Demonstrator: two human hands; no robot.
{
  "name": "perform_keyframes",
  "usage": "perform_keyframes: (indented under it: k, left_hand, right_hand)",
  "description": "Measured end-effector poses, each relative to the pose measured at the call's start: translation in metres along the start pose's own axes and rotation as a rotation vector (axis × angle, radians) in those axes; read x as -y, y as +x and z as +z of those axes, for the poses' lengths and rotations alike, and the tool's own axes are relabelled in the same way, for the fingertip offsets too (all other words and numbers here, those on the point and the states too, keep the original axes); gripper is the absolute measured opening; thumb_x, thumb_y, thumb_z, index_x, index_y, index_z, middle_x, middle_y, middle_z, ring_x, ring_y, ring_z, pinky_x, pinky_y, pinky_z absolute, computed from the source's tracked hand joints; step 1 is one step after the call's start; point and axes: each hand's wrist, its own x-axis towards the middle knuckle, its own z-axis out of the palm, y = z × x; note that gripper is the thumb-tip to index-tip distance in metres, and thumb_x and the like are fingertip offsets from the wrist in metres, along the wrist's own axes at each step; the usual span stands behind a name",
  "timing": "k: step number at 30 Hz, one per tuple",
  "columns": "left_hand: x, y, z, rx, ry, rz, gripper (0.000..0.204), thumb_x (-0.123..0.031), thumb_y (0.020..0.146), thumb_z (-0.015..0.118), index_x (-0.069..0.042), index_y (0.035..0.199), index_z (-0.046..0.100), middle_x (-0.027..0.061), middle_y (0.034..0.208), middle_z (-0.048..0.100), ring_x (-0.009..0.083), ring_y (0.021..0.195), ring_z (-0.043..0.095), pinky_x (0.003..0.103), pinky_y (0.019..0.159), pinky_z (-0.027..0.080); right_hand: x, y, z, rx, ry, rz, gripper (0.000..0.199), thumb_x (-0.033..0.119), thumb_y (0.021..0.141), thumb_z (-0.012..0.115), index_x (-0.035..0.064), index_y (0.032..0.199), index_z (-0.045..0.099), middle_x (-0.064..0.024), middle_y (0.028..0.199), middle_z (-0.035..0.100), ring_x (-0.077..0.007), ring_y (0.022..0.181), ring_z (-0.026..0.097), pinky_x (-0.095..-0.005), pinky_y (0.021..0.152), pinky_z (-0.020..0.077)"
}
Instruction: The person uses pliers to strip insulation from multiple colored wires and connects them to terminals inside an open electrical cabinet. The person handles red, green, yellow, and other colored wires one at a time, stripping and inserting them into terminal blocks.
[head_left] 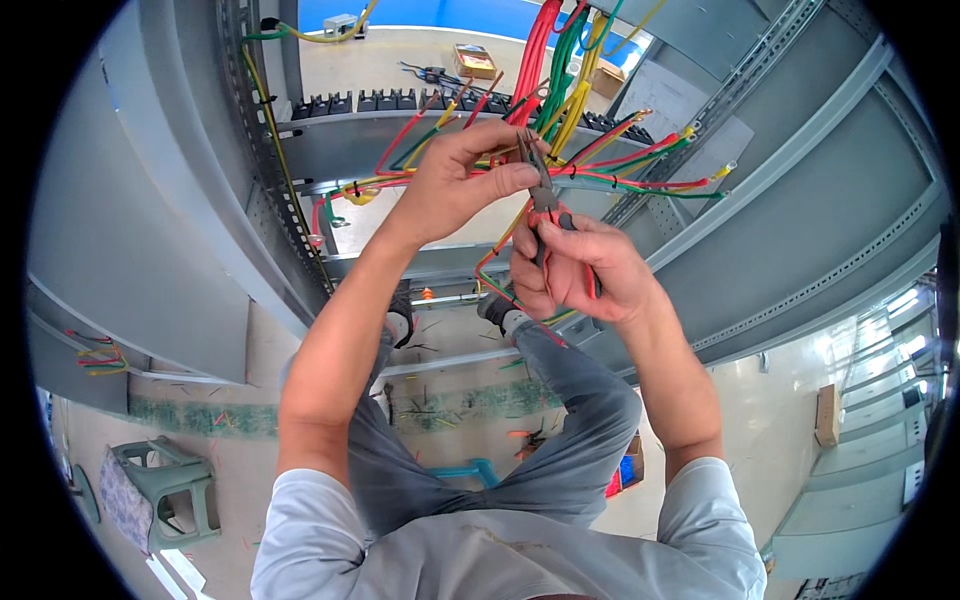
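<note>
At upper centre, your right fingers (578,242) grasp pliers (543,198); left fingers (508,181): hold unclear. Wires (533,65) seem springy; pinch near ends.

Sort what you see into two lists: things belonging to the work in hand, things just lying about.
In the work:
Dark metal pliers with red-and-black handles, in the right hand
Red, green and yellow insulated wires, by the left hand
Grey metal cabinet around them

Apparently lying about:
Green plastic stool with patterned cover
Brown cardboard box at right
Shallow brown box beyond the cabinet
</note>
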Motion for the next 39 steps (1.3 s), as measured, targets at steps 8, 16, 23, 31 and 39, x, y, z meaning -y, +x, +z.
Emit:
perform_keyframes:
  k: [8,16,23,31,39]
  left_hand:
    - [0.009,0.009,0.014,0.037,-0.034,-0.017,0.026,-0.004,0.092,0.073,-0.001,0.118,0.068,0.0029,0.109,0.067,0.0129,0.102,0.061,0.030,0.092,0.051]
    - [0.022,0.013,0.016,0.022,0.034,-0.066,0.033,-0.003,0.091,0.073,-0.001,0.123,0.066,0.0041,0.114,0.067,0.0132,0.106,0.065,0.029,0.093,0.055]
    - [0.006,0.010,0.010,0.080,0.046,-0.021,0.047,-0.009,0.090,0.073,-0.002,0.135,0.062,0.0078,0.122,0.065,0.0178,0.118,0.060,0.038,0.108,0.044]
    - [0.003,0.003,0.011,0.059,-0.048,-0.075,0.035,-0.011,0.102,0.058,-0.002,0.136,0.062,0.0080,0.114,0.066,0.0161,0.112,0.061,0.032,0.100,0.047]
    - [0.011,0.003,0.013,0.005,0.045,-0.019,0.027,-0.012,0.105,0.058,0.000,0.127,0.068,0.0076,0.107,0.070,0.0146,0.103,0.065,0.029,0.092,0.052]
  right_hand:
    - [-0.003,-0.011,0.013,-0.565,-0.557,-0.150,0.027,0.027,0.101,0.063,0.0042,0.091,0.054,-0.0039,0.071,0.051,-0.0159,0.061,0.046,-0.0331,0.055,0.0369]
    - [-0.002,-0.008,0.009,-0.925,-1.455,-0.485,0.022,0.017,0.094,0.067,-0.0022,0.103,0.061,-0.0263,0.079,0.065,-0.0485,0.080,0.064,-0.0519,0.069,0.0483]
    - [0.000,-0.012,0.018,-0.836,-1.472,-0.410,0.021,0.019,0.096,0.063,-0.0015,0.100,0.059,-0.0259,0.077,0.064,-0.0488,0.082,0.063,-0.0535,0.071,0.0483]
    - [-0.004,-0.010,0.025,-0.784,-1.425,-0.416,0.019,0.016,0.098,0.062,-0.0019,0.101,0.059,-0.0239,0.076,0.060,-0.0456,0.075,0.059,-0.0495,0.067,0.0455]
    - [-0.009,-0.009,0.019,-0.780,-1.459,-0.466,0.020,0.018,0.099,0.061,-0.0013,0.102,0.059,-0.0218,0.073,0.057,-0.0434,0.069,0.056,-0.0473,0.063,0.0433]
